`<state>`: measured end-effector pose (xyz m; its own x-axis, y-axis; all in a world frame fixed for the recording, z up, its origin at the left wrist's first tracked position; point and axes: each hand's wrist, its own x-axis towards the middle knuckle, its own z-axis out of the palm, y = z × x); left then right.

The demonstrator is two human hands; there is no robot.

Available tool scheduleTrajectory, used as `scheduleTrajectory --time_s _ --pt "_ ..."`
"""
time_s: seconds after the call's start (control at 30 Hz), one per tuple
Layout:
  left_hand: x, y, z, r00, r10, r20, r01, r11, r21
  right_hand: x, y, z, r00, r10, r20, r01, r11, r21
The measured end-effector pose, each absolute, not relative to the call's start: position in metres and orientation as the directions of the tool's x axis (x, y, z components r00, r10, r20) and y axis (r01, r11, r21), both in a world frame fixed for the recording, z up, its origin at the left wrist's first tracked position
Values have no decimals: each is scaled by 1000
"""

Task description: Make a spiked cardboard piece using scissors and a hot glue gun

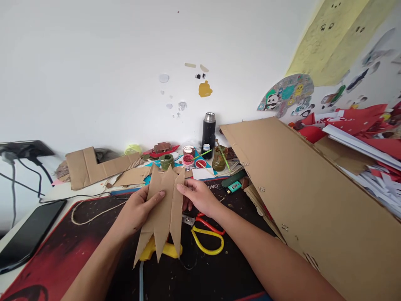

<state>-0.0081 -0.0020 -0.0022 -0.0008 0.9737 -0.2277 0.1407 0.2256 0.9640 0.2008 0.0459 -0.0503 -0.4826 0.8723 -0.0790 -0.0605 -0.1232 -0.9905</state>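
Observation:
Between my two hands, a piece of brown cardboard (pixel 163 209) is held up over the dark mat, with jagged points cut along its top and bottom ends. My left hand (pixel 140 209) grips its left edge, thumb across the front. At the upper right edge, my right hand (pixel 199 194) pinches it with the thumb in front; its other fingers are partly behind. Below and behind the cardboard lies a yellow glue gun (pixel 171 251), partly covered. Scissors with red and yellow handles (pixel 208 240) rest just right of it, their blades partly hidden.
A large cardboard sheet (pixel 297 167) leans along the right side. Paint jars (pixel 167 161), a brush jar (pixel 220 159) and a black thermos (pixel 209 131) stand at the back. A phone (pixel 29 234) lies left, near cables and a loop of twine (pixel 94 218).

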Motion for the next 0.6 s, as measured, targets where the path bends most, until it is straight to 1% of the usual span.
scheduleTrajectory --time_s 0.17,0.33,0.47,0.6 --pt "-4 -3 -2 57 962 -266 148 255 955 200 47 -51 -452 889 -73 -41 -103 -994" --pt "0 -6 -2 40 972 -230 185 218 958 198 47 -54 -406 912 -66 -17 -80 -997" --pt "4 -7 -6 -1 987 -158 316 150 937 198 45 -57 -350 936 -44 39 -33 -999" --pt "8 -7 -10 -73 997 -33 493 65 868 200 45 -58 -287 958 -10 148 34 -988"
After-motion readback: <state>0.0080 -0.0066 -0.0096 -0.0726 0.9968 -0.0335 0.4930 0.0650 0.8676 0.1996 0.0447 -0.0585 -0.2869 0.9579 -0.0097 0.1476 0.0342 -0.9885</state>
